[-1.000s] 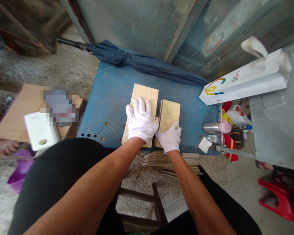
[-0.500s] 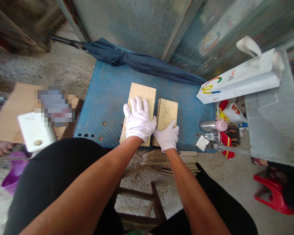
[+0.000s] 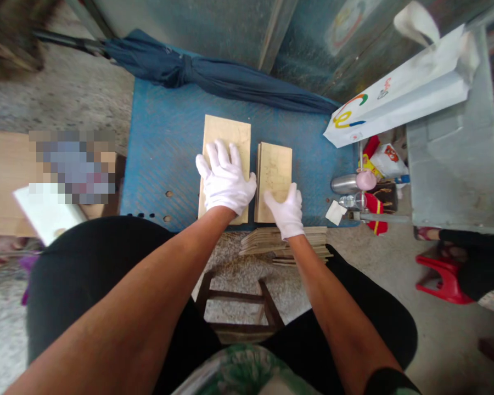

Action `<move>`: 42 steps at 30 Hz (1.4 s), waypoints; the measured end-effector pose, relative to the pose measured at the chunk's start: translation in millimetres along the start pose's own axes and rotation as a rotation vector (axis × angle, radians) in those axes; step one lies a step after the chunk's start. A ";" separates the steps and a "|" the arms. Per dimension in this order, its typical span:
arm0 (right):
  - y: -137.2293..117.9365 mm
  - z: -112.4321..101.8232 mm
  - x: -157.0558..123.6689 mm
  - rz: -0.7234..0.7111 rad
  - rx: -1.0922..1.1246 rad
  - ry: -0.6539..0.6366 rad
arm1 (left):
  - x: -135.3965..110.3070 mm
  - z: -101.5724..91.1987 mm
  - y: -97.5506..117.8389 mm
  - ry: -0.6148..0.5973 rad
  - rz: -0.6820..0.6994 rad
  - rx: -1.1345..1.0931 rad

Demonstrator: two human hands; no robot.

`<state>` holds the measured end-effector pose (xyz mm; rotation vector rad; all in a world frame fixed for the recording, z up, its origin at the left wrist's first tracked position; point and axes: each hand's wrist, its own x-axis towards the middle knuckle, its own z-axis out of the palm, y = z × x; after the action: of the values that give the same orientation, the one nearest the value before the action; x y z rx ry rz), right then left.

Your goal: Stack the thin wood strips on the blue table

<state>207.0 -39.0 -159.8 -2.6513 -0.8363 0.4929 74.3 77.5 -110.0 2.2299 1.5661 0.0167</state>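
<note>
Both of my hands wear white gloves. My left hand [image 3: 226,178] lies spread on top of a pale wooden board [image 3: 228,129], its fingers apart. Just right of that board, a stack of smaller wooden boards [image 3: 275,170] sits on the blue table [image 3: 160,142], with a narrow gap between the two. My right hand [image 3: 287,211] is at the near right corner of the smaller stack, thumb stretched over its top and the other fingers along its right side. Its thumb and fingers are apart. The glove covers that corner of the stack.
A folded dark blue umbrella [image 3: 230,82] lies along the table's back edge. At the right stand a white paper bag [image 3: 399,93], a metal flask [image 3: 343,184] and a grey metal surface [image 3: 448,181]. More thin boards [image 3: 263,241] are stacked below the table's front edge. A person sits by a red stool [image 3: 440,280].
The whole view has shifted. My right hand has moved a little rightward against the smaller stack, its thumb now spread away from the fingers. My left hand stays flat on the larger board.
</note>
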 end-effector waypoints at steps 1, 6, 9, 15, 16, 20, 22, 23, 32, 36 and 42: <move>13.0 -4.6 -5.6 0.018 0.105 0.063 | 0.1 -0.2 0.1 -0.005 0.001 -0.010; 76.2 -17.6 -71.4 0.198 0.478 0.114 | -0.7 -1.6 0.9 -0.028 0.004 -0.059; 89.9 -13.7 -122.7 0.249 0.317 0.011 | -1.3 -3.2 1.1 -0.062 -0.002 -0.078; 72.1 13.9 -160.8 0.233 -0.054 -0.155 | -0.1 -2.1 0.8 -0.095 -0.023 -0.087; 69.6 19.0 -158.7 0.233 -0.076 -0.150 | 0.1 -1.4 0.8 -0.085 -0.020 -0.082; 67.9 35.3 -147.5 0.211 -0.152 -0.140 | 0.1 1.7 1.2 -0.038 -0.009 -0.052; 68.9 41.8 -144.2 0.210 -0.177 -0.134 | -0.2 3.1 1.6 -0.010 -0.010 -0.055; 69.3 45.3 -143.4 0.214 -0.184 -0.126 | -0.3 3.6 1.8 0.002 -0.011 -0.059; 73.3 69.0 -143.0 0.266 -0.109 -0.033 | 0.3 0.0 2.2 -0.040 -0.015 -0.010; 69.2 62.5 -143.2 0.280 -0.096 -0.022 | 0.1 1.0 2.1 -0.004 -0.008 -0.036; 64.7 42.7 -144.1 0.261 -0.110 -0.003 | 1.3 2.4 1.0 -0.019 -0.008 -0.019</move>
<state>110.0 -167.2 -190.6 -2.8789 -0.5335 0.5273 76.2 77.6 -112.1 2.2027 1.5582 0.0074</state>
